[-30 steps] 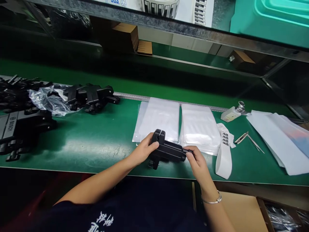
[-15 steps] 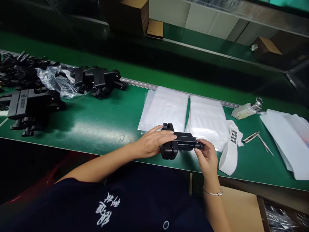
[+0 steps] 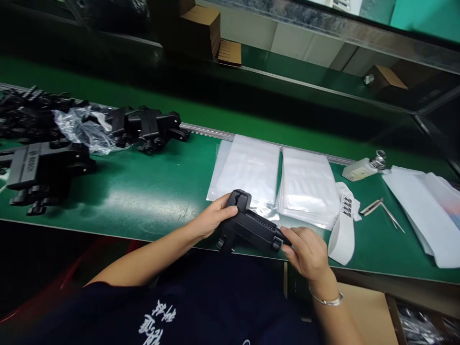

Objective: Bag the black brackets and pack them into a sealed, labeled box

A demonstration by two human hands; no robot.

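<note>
A black moulded plastic holder with a hooked upper end and a ribbed body (image 3: 251, 226) sits between both hands just above the near edge of the green-matted counter (image 3: 151, 191), tilted so the hooked end points up and away and the lower end slopes toward the person's right. The left hand (image 3: 212, 219) wraps the hooked end from the left, fingers curled over it, so that the piece is steadied there. The right hand (image 3: 308, 253) closes on the lower end with thumb and fingertips pinching the small knob-like part; a thin silver bracelet (image 3: 326, 301) circles that wrist. Held at both ends like this, the ribbed face is turned up toward the camera, probably for a look over.

Just behind the holder lie two flat stacks of clear plastic bags (image 3: 247, 167) and (image 3: 308, 184), side by side within easy reach. To their right a white strip of backing paper with printed black labels (image 3: 343, 218) curls over the counter, then a pair of metal tweezers (image 3: 381, 210), a small white bottle with a metal cap (image 3: 362, 167) lying on its side, and a pile of white sheets (image 3: 424, 211) at the far right.

Well apart on the left are more black plastic holders (image 3: 147, 127), crumpled clear wrapping (image 3: 84, 129) and a grey-faced black assembly (image 3: 39, 165). Brown cardboard boxes (image 3: 201, 24) stand on the shelf beyond.
</note>
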